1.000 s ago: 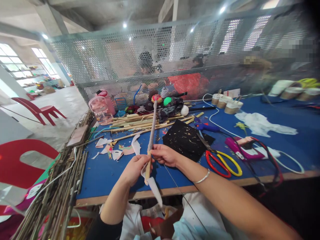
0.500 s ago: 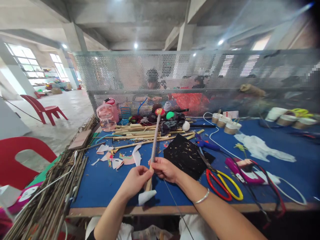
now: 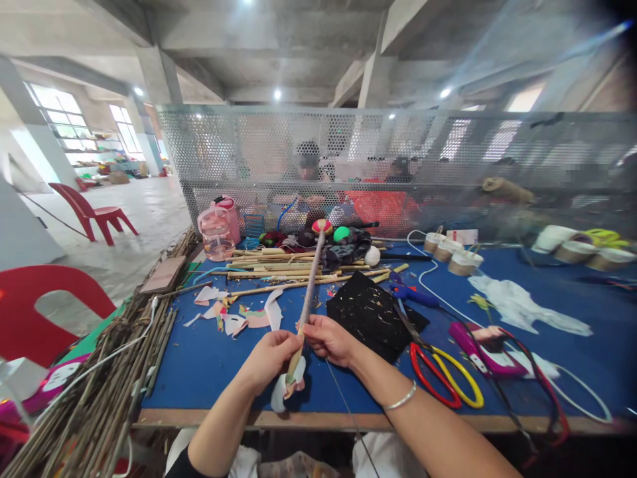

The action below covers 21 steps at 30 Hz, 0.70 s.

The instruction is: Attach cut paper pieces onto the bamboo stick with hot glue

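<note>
A slim stick (image 3: 312,285) in a greyish wrap points away from me above the blue table. At its far end shows a red and yellow round head (image 3: 322,227). My left hand (image 3: 271,355) is closed, pinching the stick near its close end. Just beyond it, my right hand (image 3: 331,338) is closed on the stick as well, thumb and fingertips together. A loose white strip with coloured patches (image 3: 287,387) hangs at the near end, below my left fingers. From under my right hand a thin dark line (image 3: 343,392) runs down past the table edge.
Right of my hands lie a black cloth (image 3: 368,312), scissors with red and yellow handles (image 3: 438,375) and a blue glue gun (image 3: 413,292). Paper scraps (image 3: 235,324) and bamboo sticks (image 3: 279,269) lie ahead. Bundled twigs (image 3: 107,378) line the left. Behind a perforated screen (image 3: 213,146) sits a person.
The white strip at the stick's near end has turned and now shows its coloured patches. Both hands keep their hold in nearly the same place. The view has shifted slightly.
</note>
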Motion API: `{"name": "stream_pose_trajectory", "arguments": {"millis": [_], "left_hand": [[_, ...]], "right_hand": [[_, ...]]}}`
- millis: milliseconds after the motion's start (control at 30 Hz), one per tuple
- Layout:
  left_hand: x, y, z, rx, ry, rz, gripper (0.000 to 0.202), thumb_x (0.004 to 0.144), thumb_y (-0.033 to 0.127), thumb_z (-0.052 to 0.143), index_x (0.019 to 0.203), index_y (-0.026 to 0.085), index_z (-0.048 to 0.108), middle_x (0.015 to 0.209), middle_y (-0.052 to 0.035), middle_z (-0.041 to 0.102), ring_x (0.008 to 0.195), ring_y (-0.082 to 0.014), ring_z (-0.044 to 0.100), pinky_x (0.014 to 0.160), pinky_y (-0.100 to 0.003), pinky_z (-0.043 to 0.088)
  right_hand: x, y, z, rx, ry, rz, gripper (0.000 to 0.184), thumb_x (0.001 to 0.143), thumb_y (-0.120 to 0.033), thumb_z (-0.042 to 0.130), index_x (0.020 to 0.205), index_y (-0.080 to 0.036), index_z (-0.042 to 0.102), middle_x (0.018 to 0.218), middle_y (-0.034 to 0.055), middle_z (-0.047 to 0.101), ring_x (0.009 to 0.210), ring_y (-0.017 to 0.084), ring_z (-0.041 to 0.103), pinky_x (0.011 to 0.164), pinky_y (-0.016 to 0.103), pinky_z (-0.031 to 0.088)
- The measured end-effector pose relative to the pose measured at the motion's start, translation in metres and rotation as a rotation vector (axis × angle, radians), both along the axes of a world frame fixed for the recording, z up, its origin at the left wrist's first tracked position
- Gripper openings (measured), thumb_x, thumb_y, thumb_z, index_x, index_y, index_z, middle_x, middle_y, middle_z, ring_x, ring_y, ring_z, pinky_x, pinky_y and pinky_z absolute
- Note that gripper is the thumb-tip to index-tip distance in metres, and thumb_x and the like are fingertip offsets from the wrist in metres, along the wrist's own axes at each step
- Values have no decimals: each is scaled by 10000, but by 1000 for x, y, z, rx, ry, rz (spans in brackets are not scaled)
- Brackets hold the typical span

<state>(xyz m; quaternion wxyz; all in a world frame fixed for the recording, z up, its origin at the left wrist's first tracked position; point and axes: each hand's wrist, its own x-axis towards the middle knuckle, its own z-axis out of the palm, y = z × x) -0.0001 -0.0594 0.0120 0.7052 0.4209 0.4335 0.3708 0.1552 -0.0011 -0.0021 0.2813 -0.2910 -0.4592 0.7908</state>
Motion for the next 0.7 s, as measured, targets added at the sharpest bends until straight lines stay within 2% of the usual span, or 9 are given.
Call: {"name": "stream_pose_trajectory", "arguments": {"millis": [100,200,300,400,500,567,633,700], "left_hand": [[-1,1,1,47,82,26,401,649,520,664,673,178,456,378,27,519,300,-144,509,290,-185,300],[1,1,3,14,-11,24,395,668,521,647,654,160,488,374,21,516,277,-112,462,289,-179,275],[5,0,4,-67,-152,88,366,668,461,668,674,109,571,479,0,567,360,-68,477,365,-169,337],[6,0,4,-106,-144,109,379,680,471,650,744,100,608,563,-14,595,407,-70,483,386,-181,336],[1,2,1,16,28,114,421,707,539,600,695,119,578,505,7,550,380,-65,431,375,-186,276],[-2,3,0,102,138,122,415,669,529,648,643,127,547,469,29,511,377,-49,394,385,-180,246],[-2,4,-1,119,162,97,410,635,511,685,625,129,535,459,41,488,374,-40,364,390,-181,223],[1,5,1,80,100,52,418,646,523,666,631,126,540,466,34,485,379,-45,367,395,-187,233]], "right_hand": [[-1,0,0,17,-4,-17,346,666,-400,723,749,-154,495,448,-116,292,376,15,127,339,175,44],[-1,0,2,2,16,0,342,671,-396,720,786,-150,511,454,-110,329,376,12,135,346,167,43],[0,0,3,-7,39,20,356,668,-406,719,798,-146,514,467,-89,402,367,6,153,349,163,42],[0,0,2,7,34,7,361,670,-412,716,776,-145,498,491,-67,459,360,2,166,343,166,42],[1,1,1,7,27,-4,356,671,-398,721,755,-154,476,453,-105,366,362,6,138,337,167,44],[1,0,2,3,24,-6,353,669,-391,725,732,-159,467,434,-126,276,368,10,121,338,166,46],[1,0,3,-10,27,8,347,669,-390,724,743,-155,479,438,-126,262,374,11,122,343,161,46],[1,1,4,-32,44,21,352,661,-389,729,784,-150,502,448,-122,282,378,9,130,350,156,48]]}}
